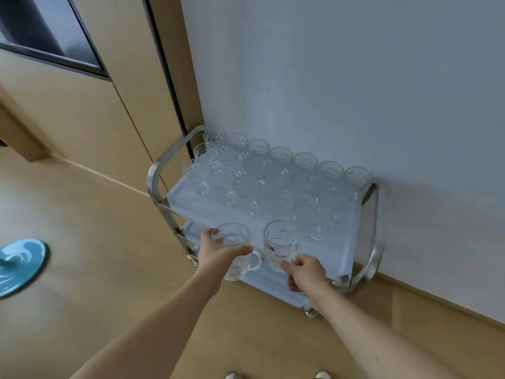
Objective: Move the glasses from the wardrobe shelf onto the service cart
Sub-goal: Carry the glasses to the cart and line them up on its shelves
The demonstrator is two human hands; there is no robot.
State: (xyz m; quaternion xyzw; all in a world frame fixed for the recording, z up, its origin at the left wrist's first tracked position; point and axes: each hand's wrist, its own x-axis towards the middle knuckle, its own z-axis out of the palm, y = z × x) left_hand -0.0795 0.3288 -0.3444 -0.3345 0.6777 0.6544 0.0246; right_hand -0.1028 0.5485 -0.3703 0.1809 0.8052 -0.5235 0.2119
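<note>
Both hands come in loaded, left hand [216, 251] wrapped round one glass mug [235, 248], right hand [306, 270] gripping another mug [278, 244] by its handle, over the service cart [367, 265], its top shelf already crowded with glasses [273, 181], so the job looks well along.
</note>
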